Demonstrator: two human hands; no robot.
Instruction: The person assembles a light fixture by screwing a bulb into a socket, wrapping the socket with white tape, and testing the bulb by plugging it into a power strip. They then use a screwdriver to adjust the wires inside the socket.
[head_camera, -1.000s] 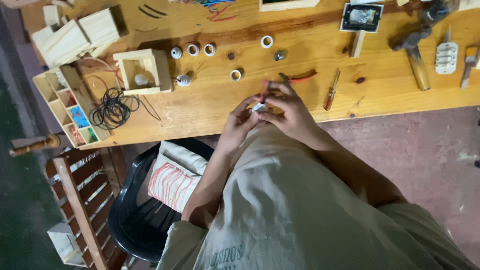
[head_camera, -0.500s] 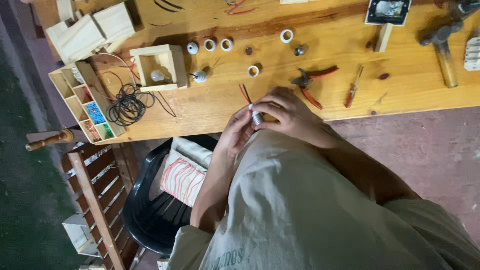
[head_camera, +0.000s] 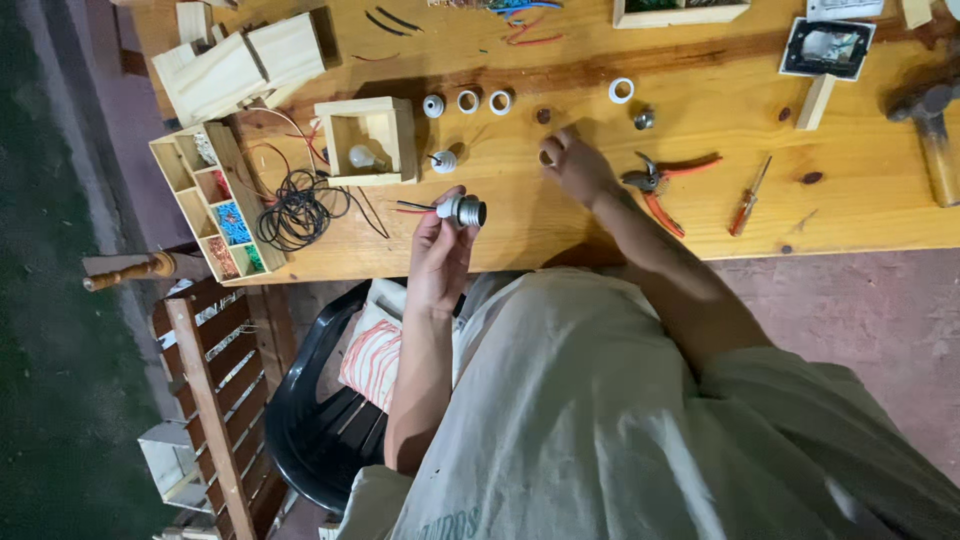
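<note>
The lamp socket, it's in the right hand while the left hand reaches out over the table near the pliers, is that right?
The hands are swapped. In the head view the left hand holds the lamp socket, while the right hand reaches out over the table near the pliers.

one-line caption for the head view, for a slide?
Left hand holds a lamp socket; right hand reaches over the wooden table near red-handled pliers.

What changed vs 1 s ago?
Right hand let go of the lamp socket and reached out over the table to a small ring near the pliers. Left hand alone keeps the socket, wires attached. Tools and boxes unmoved.
</note>
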